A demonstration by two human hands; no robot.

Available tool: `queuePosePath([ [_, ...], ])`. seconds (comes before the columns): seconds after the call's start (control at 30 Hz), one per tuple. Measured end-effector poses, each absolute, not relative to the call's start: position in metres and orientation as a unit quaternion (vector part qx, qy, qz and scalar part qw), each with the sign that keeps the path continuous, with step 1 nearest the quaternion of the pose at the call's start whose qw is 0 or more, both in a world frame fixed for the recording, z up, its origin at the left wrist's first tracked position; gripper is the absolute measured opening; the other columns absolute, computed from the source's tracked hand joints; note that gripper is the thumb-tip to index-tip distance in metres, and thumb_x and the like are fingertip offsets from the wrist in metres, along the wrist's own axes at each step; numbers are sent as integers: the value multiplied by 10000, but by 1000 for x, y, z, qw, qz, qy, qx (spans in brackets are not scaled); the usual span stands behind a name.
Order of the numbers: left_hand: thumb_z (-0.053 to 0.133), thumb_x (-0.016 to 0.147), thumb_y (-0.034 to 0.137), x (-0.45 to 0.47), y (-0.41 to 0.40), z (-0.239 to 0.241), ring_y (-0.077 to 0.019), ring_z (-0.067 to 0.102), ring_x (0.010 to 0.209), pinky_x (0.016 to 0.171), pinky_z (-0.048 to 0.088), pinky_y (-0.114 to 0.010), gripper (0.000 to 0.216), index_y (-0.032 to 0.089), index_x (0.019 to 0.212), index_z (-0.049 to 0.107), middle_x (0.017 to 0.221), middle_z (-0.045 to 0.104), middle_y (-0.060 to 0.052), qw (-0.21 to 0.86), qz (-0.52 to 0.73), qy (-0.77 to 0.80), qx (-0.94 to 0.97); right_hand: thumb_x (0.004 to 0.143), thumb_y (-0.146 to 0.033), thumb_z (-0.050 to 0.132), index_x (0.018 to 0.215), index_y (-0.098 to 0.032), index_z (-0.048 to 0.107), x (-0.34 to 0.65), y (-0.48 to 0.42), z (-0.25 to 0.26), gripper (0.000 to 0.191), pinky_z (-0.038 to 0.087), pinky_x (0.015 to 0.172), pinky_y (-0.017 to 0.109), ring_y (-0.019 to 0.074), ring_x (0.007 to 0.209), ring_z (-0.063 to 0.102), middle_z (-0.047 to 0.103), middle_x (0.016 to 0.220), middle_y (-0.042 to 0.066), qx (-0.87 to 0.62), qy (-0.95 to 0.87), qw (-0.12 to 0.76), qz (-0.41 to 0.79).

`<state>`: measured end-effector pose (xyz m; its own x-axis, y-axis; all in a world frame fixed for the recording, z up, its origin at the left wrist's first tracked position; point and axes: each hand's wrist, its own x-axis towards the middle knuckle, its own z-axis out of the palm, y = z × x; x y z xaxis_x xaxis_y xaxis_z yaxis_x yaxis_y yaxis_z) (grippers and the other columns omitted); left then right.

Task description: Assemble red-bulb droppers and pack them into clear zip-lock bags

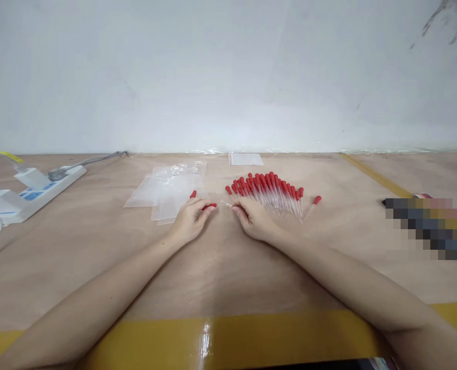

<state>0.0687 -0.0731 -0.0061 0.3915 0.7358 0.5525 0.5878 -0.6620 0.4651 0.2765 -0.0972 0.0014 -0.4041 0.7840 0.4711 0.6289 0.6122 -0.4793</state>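
Observation:
My left hand (190,220) pinches a red rubber dropper bulb (210,206) between thumb and fingers. Just past its knuckles shows another red bulb (193,194); whether the hand also holds that one I cannot tell. Closed fingers of my right hand (253,220) grip a thin clear dropper tube (226,204), its end pointing left toward the bulb, with a small gap between them. Behind the right hand lies a fanned pile of droppers (277,192) with red bulbs and clear tubes. One single dropper (317,200) lies apart to the right.
Clear plastic bags (167,190) lie overlapping behind my left hand. A small white packet (246,159) is near the wall. At left stands a white power strip (59,180) with plugs and cables. A pixelated dark object (429,226) is at right. Yellow tape (251,334) runs along the front.

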Motion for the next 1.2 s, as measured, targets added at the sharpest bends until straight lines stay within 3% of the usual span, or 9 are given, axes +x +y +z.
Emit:
queuePosePath([
  [0.17,450,853,321,71,-79,-5,-148,571,735,659,456,-257,228,185,906,624,815,644,-30,117,378,419,817,888,-256,333,893,-168,531,268,-96,-5,217,358,675,234,139,742,522,594,817,37,-428,-835,314,146],
  [0.43,460,859,283,69,-85,-2,-144,590,777,714,454,-250,195,179,874,624,839,645,-34,147,359,355,850,887,-257,384,873,-179,604,278,-92,-2,234,278,782,282,127,740,547,654,835,11,-421,-850,285,139],
  [0.6,442,869,279,71,-90,-2,-141,589,762,702,456,-251,199,190,888,619,813,638,-25,159,302,339,877,892,-287,376,894,-201,631,285,-92,-1,269,235,766,297,137,735,551,675,849,19,-421,-874,221,105],
  [0.8,433,875,324,71,-90,-5,-143,555,701,650,439,-258,228,177,863,607,762,609,-41,114,306,342,881,881,-270,350,827,-176,627,278,-99,3,297,236,751,311,139,658,512,658,742,36,-438,-873,211,40],
  [0.93,418,879,320,70,-90,-6,-147,548,707,658,441,-265,231,169,875,593,767,599,-52,100,300,320,893,853,-249,386,735,-179,617,272,-99,6,269,284,749,289,109,577,465,618,647,-3,-447,-858,215,134],
  [1.1,414,880,284,70,-89,-7,-154,563,735,676,456,-267,209,162,903,581,795,610,-67,68,279,273,918,835,-260,391,696,-156,606,271,-95,9,276,304,542,213,89,506,395,493,557,-28,-445,-813,184,328],
  [1.2,417,878,280,70,-88,-6,-160,565,747,684,468,-275,211,153,910,584,814,617,-79,43,279,257,924,835,-273,391,675,-146,591,271,-95,14,287,285,504,205,75,466,334,406,511,-47,-445,-788,176,388],
])
